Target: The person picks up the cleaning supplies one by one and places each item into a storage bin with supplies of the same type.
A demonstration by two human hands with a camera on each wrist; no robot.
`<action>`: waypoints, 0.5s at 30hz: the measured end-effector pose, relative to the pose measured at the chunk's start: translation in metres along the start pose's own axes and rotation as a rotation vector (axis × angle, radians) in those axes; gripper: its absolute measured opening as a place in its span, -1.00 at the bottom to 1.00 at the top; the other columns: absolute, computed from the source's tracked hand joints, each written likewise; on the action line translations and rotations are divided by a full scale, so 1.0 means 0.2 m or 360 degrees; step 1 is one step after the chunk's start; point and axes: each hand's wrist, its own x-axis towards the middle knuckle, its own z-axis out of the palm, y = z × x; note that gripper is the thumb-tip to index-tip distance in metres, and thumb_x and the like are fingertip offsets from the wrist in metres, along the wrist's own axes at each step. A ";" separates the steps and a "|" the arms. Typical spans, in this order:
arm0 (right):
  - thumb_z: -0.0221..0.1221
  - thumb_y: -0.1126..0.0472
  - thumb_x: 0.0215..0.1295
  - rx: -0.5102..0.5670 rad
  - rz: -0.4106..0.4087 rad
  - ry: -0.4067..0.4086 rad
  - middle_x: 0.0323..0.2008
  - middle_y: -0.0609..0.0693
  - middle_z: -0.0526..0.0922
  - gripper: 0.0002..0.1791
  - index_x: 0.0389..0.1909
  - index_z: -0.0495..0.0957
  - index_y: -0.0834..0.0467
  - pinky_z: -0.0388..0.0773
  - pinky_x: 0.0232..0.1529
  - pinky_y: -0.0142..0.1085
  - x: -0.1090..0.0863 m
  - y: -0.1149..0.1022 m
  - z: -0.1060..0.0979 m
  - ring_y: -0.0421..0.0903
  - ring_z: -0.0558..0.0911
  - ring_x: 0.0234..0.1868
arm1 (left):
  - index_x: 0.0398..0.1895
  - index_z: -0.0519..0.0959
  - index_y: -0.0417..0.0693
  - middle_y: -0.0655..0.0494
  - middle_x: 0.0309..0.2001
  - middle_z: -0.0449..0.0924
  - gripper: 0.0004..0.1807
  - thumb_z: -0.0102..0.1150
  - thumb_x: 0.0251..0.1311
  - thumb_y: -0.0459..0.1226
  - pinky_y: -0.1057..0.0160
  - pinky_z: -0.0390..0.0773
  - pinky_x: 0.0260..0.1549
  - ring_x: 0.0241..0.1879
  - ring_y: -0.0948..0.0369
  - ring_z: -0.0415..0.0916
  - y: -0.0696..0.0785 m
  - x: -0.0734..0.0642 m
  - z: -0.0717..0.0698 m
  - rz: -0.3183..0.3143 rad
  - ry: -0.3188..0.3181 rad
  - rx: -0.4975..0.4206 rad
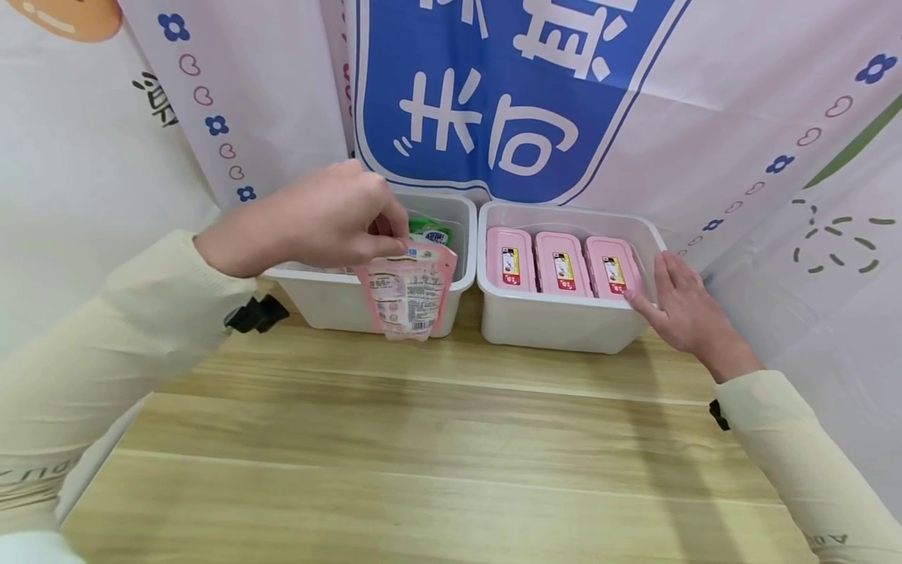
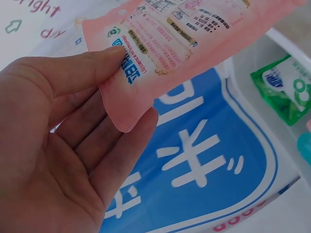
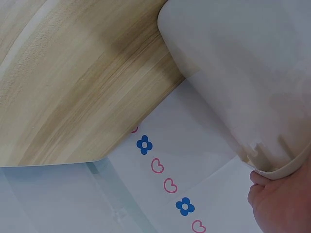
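Observation:
My left hand (image 1: 345,219) pinches the top edge of a pink printed pouch (image 1: 409,294) between thumb and fingers. The pouch hangs in front of the left white bin (image 1: 338,301), overlapping its front wall in the head view. Close up in the left wrist view, the thumb lies across a corner of the pouch. A green packet (image 1: 431,232) shows inside that bin; my hand hides part of the contents. On the right bin (image 1: 564,317), my right hand (image 1: 680,305) rests at the right rim, fingers extended along it and thumb over the front corner. Three pink lidded boxes (image 1: 562,262) stand inside.
Both bins sit side by side at the back of a wooden table (image 1: 437,454). Behind them hangs a printed curtain (image 1: 282,94) with a blue panel. A teal item (image 2: 304,147) shows at the left wrist view's edge.

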 end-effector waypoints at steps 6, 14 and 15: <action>-0.27 -0.32 0.64 0.0008 0.0017 -0.0004 0.68 0.43 -0.43 0.05 0.65 -0.44 0.41 -0.26 0.66 0.34 -0.01 -0.01 -0.01 0.40 -0.30 0.71 | -0.37 0.83 -0.01 0.13 -0.39 0.82 -0.86 0.35 0.35 -0.33 0.28 0.72 -0.33 -0.41 0.28 0.69 0.01 0.01 -0.08 0.0027 0.0061 0.0015; -0.28 -0.34 0.63 0.0024 0.0004 0.0025 0.68 0.42 -0.40 0.06 0.65 -0.41 0.42 -0.23 0.66 0.35 0.00 -0.01 0.01 0.40 -0.28 0.71 | -0.31 0.85 -0.02 0.10 -0.35 0.84 -0.88 0.36 0.35 -0.31 0.28 0.72 -0.31 -0.38 0.26 0.72 0.01 0.02 -0.13 -0.0016 0.0076 0.0043; -0.28 -0.35 0.63 0.0021 0.0004 0.0031 0.68 0.42 -0.40 0.07 0.65 -0.41 0.41 -0.23 0.66 0.35 -0.01 -0.01 0.01 0.40 -0.27 0.71 | -0.31 0.85 -0.02 0.10 -0.34 0.84 -0.88 0.36 0.35 -0.31 0.27 0.71 -0.30 -0.37 0.25 0.72 0.01 0.03 -0.13 -0.0019 0.0080 0.0046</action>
